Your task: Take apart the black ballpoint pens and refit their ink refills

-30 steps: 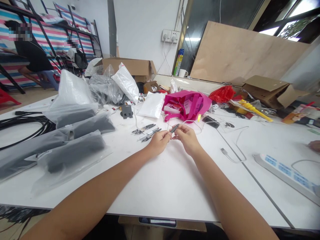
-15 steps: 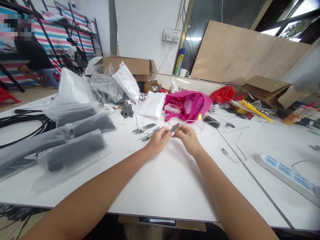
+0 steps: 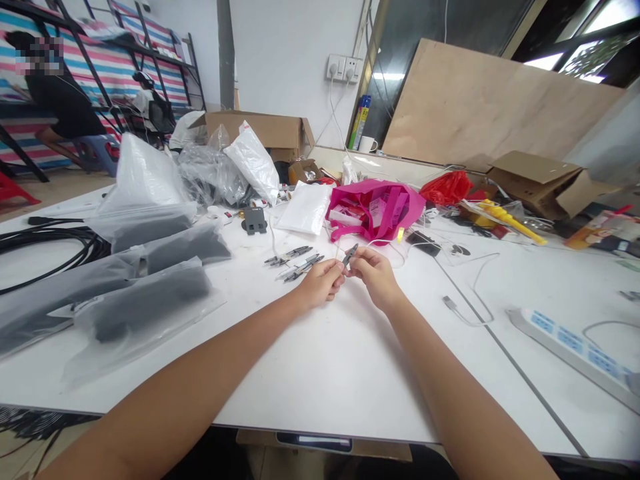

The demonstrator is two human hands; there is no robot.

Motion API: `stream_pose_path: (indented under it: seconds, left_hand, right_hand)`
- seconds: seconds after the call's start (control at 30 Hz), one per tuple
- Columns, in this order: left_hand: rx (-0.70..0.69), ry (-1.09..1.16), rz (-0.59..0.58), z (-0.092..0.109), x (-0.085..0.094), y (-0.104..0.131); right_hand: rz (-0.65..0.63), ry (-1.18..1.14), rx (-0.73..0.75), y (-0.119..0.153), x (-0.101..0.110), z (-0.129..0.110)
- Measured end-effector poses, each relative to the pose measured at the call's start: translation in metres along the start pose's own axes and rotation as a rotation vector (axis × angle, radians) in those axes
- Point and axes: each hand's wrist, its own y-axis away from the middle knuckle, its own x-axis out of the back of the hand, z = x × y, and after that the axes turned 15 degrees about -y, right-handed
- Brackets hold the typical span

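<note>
Above the middle of the white table, my two hands meet at a short dark grey pen, perhaps only part of one. My left hand is closed, pinching its lower end between thumb and finger. The fingertips of my right hand grip it from the right side. The pen tilts up and to the right; its lower end is hidden by my fingers. Just left of my hands lie several pens, some dark and some clear.
Left are grey items in frosted bags and a coiled black cable. Behind my hands stands a magenta bag near a white packet. A power strip lies right. Two people sit in the far left background.
The pen has turned to a steeper tilt between my hands. My left fingers have curled in further and shifted slightly right; my right hand has hardly moved.
</note>
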Motion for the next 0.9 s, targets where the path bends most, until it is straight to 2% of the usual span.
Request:
stream_pose_path:
  seconds: [0.1,0.17,0.23,0.37,0.43,0.47,0.53,0.6,0.67,0.77,0.9]
  left_hand:
    - [-0.056,0.057,-0.028,-0.008,0.001,-0.002]
    - [-0.121,0.03,0.034,-0.013,0.001,-0.004]
    - [-0.168,-0.096,0.138,-0.016,0.002,-0.006]
    - [-0.296,-0.371,0.426,-0.013,0.005,-0.006]
    - [-0.325,-0.371,0.566,-0.01,0.007,-0.006]
    - [-0.309,-0.334,0.58,-0.009,0.008,-0.007]
    - [-0.25,-0.184,0.463,-0.007,0.01,-0.007]
    - [-0.193,0.014,0.235,-0.007,0.012,-0.008]
    - [-0.168,0.182,0.089,-0.005,0.014,-0.008]
    - [-0.206,0.328,0.056,-0.001,0.016,-0.006]
    - [-0.219,0.369,0.061,0.002,0.019,-0.007]
  right_hand:
    - [-0.107,-0.033,-0.056,0.002,0.001,0.001]
    - [-0.203,-0.027,-0.113,0.003,0.001,0.003]
    - [-0.237,-0.016,-0.122,0.002,0.002,0.004]
    - [-0.142,-0.013,-0.081,0.0,0.003,0.004]
    - [-0.132,0.0,-0.131,0.001,0.002,0.003]
    - [-0.146,0.002,-0.161,0.002,0.0,0.003]
    - [-0.197,-0.017,-0.221,0.007,-0.005,0.003]
    - [-0.239,-0.074,-0.3,0.011,-0.012,0.003]
    - [-0.266,-0.149,-0.388,0.015,-0.017,0.002]
    - [-0.329,-0.209,-0.452,0.019,-0.019,-0.001]
    - [-0.324,-0.134,-0.402,0.021,-0.02,-0.003]
